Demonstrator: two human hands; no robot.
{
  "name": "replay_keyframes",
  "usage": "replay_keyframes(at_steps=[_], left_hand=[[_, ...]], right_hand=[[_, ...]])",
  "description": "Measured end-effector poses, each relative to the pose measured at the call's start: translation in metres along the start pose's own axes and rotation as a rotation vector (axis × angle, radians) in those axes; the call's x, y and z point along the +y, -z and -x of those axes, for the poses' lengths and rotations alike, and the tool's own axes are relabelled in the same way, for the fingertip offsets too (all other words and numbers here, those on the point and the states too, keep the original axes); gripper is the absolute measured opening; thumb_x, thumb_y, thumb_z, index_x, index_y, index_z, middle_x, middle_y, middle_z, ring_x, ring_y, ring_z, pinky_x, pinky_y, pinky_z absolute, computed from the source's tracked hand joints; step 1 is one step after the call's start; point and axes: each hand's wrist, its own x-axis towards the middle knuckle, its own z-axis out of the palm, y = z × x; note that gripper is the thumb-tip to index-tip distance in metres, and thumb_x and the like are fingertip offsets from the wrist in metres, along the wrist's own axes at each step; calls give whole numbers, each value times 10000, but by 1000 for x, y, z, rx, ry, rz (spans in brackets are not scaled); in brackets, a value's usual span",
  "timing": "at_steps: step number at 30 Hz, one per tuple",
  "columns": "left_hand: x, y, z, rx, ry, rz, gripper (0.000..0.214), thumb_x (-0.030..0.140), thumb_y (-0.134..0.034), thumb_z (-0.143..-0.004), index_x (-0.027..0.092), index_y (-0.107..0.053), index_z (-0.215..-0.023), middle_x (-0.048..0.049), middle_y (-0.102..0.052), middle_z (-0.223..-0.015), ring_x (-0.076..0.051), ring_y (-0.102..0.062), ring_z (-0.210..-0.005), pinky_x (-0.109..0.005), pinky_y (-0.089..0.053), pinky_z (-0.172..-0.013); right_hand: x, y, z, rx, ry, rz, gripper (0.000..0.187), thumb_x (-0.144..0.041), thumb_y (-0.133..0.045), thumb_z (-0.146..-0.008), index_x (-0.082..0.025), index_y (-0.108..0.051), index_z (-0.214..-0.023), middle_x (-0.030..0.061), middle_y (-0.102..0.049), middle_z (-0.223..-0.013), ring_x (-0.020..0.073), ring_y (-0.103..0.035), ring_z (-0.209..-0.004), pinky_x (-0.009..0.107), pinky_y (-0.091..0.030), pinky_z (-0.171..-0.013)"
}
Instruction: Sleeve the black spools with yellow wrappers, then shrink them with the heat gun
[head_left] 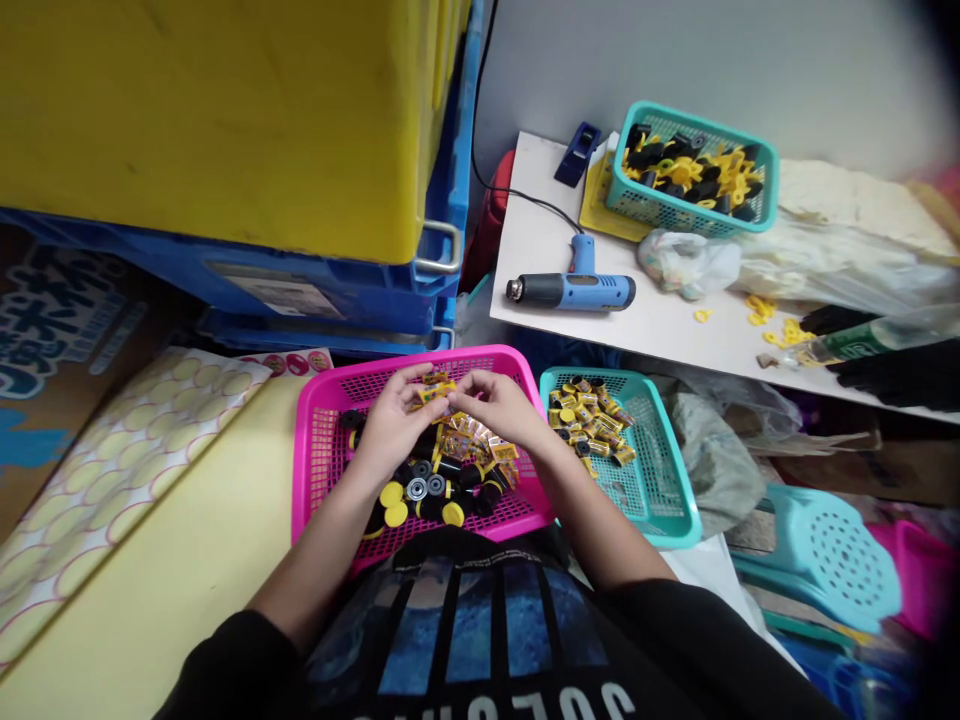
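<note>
Both hands meet over a pink basket (319, 440) on my lap. My left hand (394, 420) and my right hand (495, 405) pinch a small yellow packet (437, 391) between their fingertips. Below them the basket holds several black and yellow wheel parts (420, 495) and more small yellow packets (480, 445). A teal basket (664, 500) just right of the pink one holds several similar yellow packets (589, 415).
A white table (540, 250) at the right carries a blue heat gun (574, 290), a second teal basket (694, 170) of black and yellow parts, and plastic bags. Yellow and blue crates (262, 150) rise at upper left. A teal stool (825, 555) stands lower right.
</note>
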Motion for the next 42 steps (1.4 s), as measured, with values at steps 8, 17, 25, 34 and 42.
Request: replay_keyframes(at_steps=[8, 17, 25, 34, 42], left_hand=[[-13, 14, -8, 26, 42, -256, 497, 354, -756, -690, 168, -605, -1125, 8, -672, -668, -171, -655, -639, -276, -506, -623], [-32, 9, -5, -15, -109, -706, 171, 264, -634, -786, 232, -711, -936, -59, -745, -836, -232, -689, -758, -348, -526, -758], [-21, 7, -3, -9, 83, -218, 334, 461, -633, -800, 176, -663, -971, -42, -703, -739, -164, -658, -611, -273, -539, -572], [7, -5, 10, -95, 39, -38, 499, 258, -735, -699, 177, -566, -1161, 53, -623, -643, -104, -605, -559, -219, -524, -560], [11, 2, 11, -74, -51, -103, 512, 264, -726, -703, 183, -572, -1184, 47, -644, -669, -114, -622, -599, -229, -518, -590]], right_hand=[[25, 4, -25, -83, -244, 866, 204, -249, -600, -854, -128, -683, -997, 148, -692, -1038, 259, -621, -1012, 325, -464, -855], [39, 7, -27, -127, -331, 957, 246, -126, -611, -814, -132, -720, -1035, 173, -728, -963, 273, -668, -960, 336, -469, -847], [23, 27, 6, 97, 115, 653, 169, -318, -571, -899, -227, -713, -881, 80, -711, -976, 221, -622, -953, 367, -457, -883], [10, 17, 38, 277, 444, 336, 163, -297, -551, -883, -263, -704, -925, 76, -651, -1111, 259, -539, -1086, 482, -362, -1000], [-3, 10, 20, -243, -65, -133, 358, -481, -686, -768, -169, -675, -943, 24, -681, -883, 176, -609, -840, 321, -455, -804]])
